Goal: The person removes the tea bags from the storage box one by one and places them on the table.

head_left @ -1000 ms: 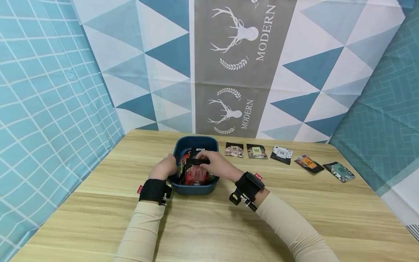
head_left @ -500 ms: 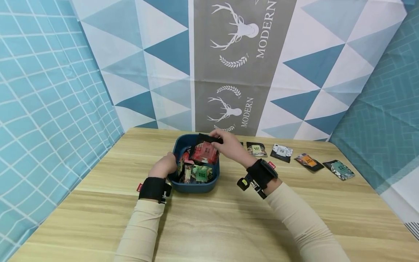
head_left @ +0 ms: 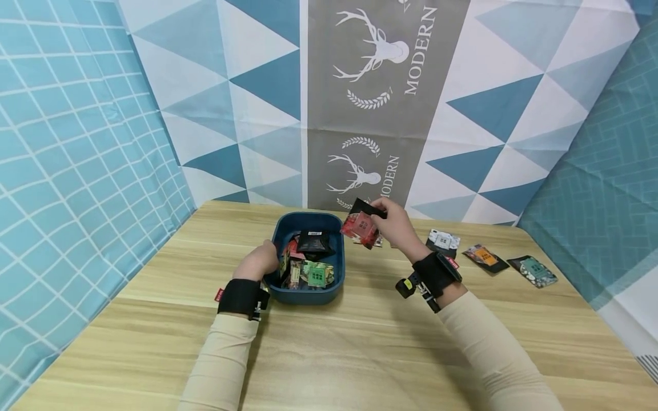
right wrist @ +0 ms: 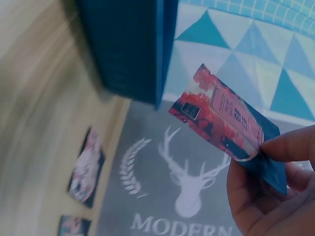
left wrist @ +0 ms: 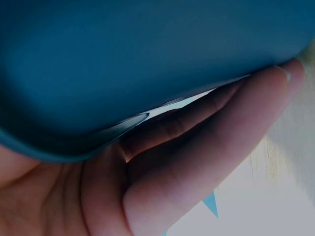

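My left hand (head_left: 259, 261) holds the left side of a blue plastic bin (head_left: 307, 298). In the left wrist view its fingers lie along the outside of the bin wall (left wrist: 147, 59), with the thumb side at the rim. Inside the bin are a black sachet (head_left: 315, 244), a green-labelled sachet (head_left: 317, 275) and other small sachets. My right hand (head_left: 400, 231) pinches a red and black sachet (head_left: 360, 227) by its black end, just right of the bin and above the table. The right wrist view shows thumb and fingers on the sachet's dark end, its red printed face (right wrist: 224, 115) showing.
Sachets lie in a row along the back right of the wooden table (head_left: 319, 354): a white-labelled one (head_left: 443, 241), an orange one (head_left: 485, 257) and a green one (head_left: 532, 269). Others are partly or fully behind the right hand. A patterned cloth (head_left: 360, 114) hangs behind.
My right hand has lifted the red and black sachet out of the bin and carried it right. That uncovers the green and black sachets inside. The left hand stays on the bin.
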A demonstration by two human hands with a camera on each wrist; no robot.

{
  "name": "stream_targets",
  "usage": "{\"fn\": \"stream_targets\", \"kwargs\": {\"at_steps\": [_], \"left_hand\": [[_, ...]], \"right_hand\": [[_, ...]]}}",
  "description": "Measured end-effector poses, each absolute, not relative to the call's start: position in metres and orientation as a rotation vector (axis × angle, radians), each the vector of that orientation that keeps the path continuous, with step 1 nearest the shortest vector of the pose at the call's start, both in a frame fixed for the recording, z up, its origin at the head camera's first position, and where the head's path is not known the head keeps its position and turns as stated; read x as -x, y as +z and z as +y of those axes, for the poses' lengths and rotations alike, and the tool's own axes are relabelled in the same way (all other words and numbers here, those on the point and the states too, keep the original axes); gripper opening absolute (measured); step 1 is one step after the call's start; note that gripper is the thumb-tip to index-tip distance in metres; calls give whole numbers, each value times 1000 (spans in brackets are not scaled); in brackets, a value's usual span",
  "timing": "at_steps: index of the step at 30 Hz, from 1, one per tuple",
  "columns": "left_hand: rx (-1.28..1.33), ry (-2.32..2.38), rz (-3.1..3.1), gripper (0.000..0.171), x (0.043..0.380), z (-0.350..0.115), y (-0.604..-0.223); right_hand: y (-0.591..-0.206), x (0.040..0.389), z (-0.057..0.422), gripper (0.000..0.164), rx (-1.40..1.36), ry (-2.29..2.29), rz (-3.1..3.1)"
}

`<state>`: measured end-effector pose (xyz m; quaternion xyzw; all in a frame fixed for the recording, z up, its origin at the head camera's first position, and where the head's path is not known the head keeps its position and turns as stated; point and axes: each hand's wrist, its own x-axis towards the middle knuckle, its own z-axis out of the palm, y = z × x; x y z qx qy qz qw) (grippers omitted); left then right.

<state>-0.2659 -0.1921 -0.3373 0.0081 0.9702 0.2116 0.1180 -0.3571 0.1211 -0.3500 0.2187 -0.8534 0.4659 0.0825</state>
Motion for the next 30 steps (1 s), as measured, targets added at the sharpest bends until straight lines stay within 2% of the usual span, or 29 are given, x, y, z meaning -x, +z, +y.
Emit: {"fn": "stream_targets", "kwargs": {"at_steps": [3,4,8,10,11,15,18,30], "left_hand": [[-27,626,2845,60,267,-193,-338],[-27,626,2845,60,268,-193,-338],[-11,619,2835,61,267,-194,-337],[-12,616,2834,61,266,-194,-337],[-14,615,2834,61,265,-194,-337],[-22,617,2837,60,265,-194,-338],[-19,604,2836,60,265,-193,-339],[-10,582,2853,58,265,-193,-341]], "right_hand": [[-388,395,141,32,-587,1386,-2560],[-383,386,141,30,-579,1397,-2583],[-395,393,149,32,-641,1332,-2650],[-386,380,146,32,-620,1271,-2730],[-392,385,147,33,-597,1226,-2757],[-361,345,130,30,-471,1120,-2881],[-354,332,123,26,-447,1084,-2911],[-366,329,116,20,-418,1117,-2969]]}}
